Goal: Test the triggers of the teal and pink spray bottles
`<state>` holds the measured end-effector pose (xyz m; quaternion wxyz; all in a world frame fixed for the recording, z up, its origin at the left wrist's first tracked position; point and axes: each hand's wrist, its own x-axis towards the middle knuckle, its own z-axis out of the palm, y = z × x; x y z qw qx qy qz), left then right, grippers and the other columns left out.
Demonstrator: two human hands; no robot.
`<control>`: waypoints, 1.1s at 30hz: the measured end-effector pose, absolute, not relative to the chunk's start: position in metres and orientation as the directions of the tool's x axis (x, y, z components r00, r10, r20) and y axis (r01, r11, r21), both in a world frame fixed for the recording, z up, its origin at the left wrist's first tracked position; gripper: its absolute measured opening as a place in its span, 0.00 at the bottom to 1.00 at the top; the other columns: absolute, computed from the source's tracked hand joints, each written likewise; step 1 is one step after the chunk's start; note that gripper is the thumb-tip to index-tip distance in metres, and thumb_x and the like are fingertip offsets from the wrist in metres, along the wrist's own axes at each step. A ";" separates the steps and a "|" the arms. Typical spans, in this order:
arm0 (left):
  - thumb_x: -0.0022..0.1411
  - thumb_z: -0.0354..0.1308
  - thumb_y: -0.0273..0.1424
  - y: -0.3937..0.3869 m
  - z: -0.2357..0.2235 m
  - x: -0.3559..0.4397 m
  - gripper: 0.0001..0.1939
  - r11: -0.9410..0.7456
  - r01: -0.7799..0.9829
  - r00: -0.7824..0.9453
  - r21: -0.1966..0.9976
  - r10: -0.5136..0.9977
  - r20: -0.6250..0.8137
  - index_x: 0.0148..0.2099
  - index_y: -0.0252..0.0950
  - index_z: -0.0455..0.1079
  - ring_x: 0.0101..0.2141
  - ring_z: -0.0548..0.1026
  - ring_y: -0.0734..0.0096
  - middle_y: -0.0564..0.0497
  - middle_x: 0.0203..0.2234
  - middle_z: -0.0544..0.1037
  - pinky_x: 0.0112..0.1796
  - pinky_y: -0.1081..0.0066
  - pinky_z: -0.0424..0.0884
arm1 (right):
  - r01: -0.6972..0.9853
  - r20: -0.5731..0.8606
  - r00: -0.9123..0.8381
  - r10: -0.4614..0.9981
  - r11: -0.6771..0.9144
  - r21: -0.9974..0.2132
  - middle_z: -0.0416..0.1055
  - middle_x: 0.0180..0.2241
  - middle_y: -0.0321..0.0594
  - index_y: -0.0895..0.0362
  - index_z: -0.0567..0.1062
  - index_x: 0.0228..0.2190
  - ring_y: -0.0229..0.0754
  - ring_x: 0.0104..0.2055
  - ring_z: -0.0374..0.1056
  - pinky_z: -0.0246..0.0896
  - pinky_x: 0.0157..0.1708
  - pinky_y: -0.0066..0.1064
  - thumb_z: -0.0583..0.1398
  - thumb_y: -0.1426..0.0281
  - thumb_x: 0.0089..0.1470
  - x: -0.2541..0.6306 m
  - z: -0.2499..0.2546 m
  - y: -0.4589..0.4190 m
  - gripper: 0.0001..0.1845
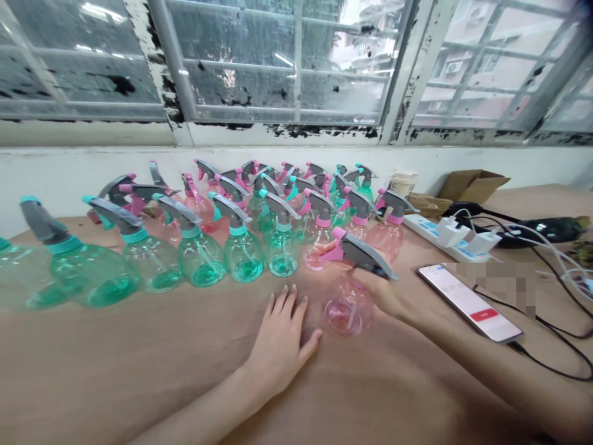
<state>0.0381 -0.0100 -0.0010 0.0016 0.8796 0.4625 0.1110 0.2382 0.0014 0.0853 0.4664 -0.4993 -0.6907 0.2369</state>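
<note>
On table (176, 371), right hand (376, 289), gripped pink sprayer (347, 308)

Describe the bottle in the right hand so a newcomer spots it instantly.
Start at the barred windows; below them, a wood-coloured table holds rows of green and pink spray bottles. In front of those rows, between the left hand and the phone, is a clear pink spray bottle with a grey-and-pink trigger head. Unlike its neighbours, it is in the grip of the right hand.

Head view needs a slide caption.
Right hand grips a translucent pink plastic spray bottle; left hand rests on the flat brown table.
</note>
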 end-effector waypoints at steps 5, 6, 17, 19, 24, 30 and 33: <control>0.65 0.52 0.41 -0.012 -0.001 0.038 0.27 -0.578 0.809 0.549 0.112 0.809 0.207 0.60 0.28 0.65 0.61 0.60 0.43 0.33 0.61 0.64 0.58 0.43 0.58 | 0.348 0.400 -0.200 0.894 0.447 -0.824 0.63 0.21 0.33 0.49 0.74 0.31 0.39 0.20 0.53 0.54 0.21 0.31 0.54 0.69 0.42 0.229 0.084 0.009 0.12; 0.65 0.52 0.41 -0.012 0.000 0.038 0.27 -0.577 0.809 0.549 0.112 0.810 0.207 0.60 0.28 0.66 0.61 0.61 0.43 0.33 0.61 0.64 0.57 0.43 0.58 | 0.337 0.413 -0.205 0.887 0.461 -0.821 0.64 0.22 0.33 0.48 0.74 0.32 0.39 0.21 0.54 0.55 0.21 0.30 0.55 0.68 0.44 0.228 0.082 0.012 0.12; 0.65 0.52 0.42 -0.011 0.002 0.038 0.28 -0.574 0.814 0.555 0.085 0.813 0.177 0.60 0.28 0.66 0.61 0.60 0.43 0.33 0.61 0.64 0.58 0.43 0.58 | 0.315 0.417 -0.172 0.893 0.450 -0.835 0.66 0.23 0.32 0.51 0.71 0.24 0.38 0.24 0.62 0.62 0.24 0.29 0.61 0.56 0.51 0.222 0.082 0.015 0.12; 0.65 0.52 0.42 -0.011 0.002 0.038 0.27 -0.578 0.812 0.558 0.084 0.810 0.182 0.60 0.28 0.66 0.61 0.60 0.44 0.33 0.61 0.64 0.58 0.44 0.58 | 0.304 0.438 -0.189 0.879 0.476 -0.825 0.68 0.25 0.32 0.50 0.72 0.25 0.39 0.26 0.65 0.64 0.27 0.30 0.61 0.58 0.52 0.224 0.079 0.017 0.10; 0.66 0.52 0.41 -0.011 0.001 0.038 0.27 -0.583 0.808 0.561 0.087 0.806 0.190 0.60 0.28 0.65 0.61 0.60 0.44 0.33 0.61 0.64 0.58 0.44 0.58 | 0.206 0.465 -0.223 0.857 0.508 -0.836 0.75 0.35 0.34 0.48 0.76 0.35 0.42 0.35 0.71 0.69 0.40 0.37 0.60 0.61 0.54 0.226 0.072 0.019 0.08; 0.66 0.52 0.41 -0.011 0.000 0.038 0.27 -0.586 0.807 0.564 0.078 0.802 0.196 0.60 0.28 0.65 0.61 0.60 0.43 0.32 0.61 0.64 0.57 0.43 0.58 | 0.140 0.443 -0.204 0.873 0.474 -0.869 0.75 0.32 0.36 0.50 0.77 0.36 0.45 0.37 0.72 0.69 0.38 0.37 0.61 0.59 0.52 0.224 0.076 0.016 0.11; 0.66 0.52 0.41 -0.012 0.001 0.039 0.27 -0.580 0.813 0.563 0.052 0.805 0.184 0.60 0.28 0.65 0.61 0.60 0.44 0.32 0.61 0.63 0.57 0.43 0.58 | 0.185 0.444 -0.203 0.873 0.480 -0.858 0.73 0.29 0.35 0.52 0.76 0.33 0.43 0.33 0.70 0.67 0.34 0.35 0.61 0.59 0.52 0.224 0.076 0.015 0.10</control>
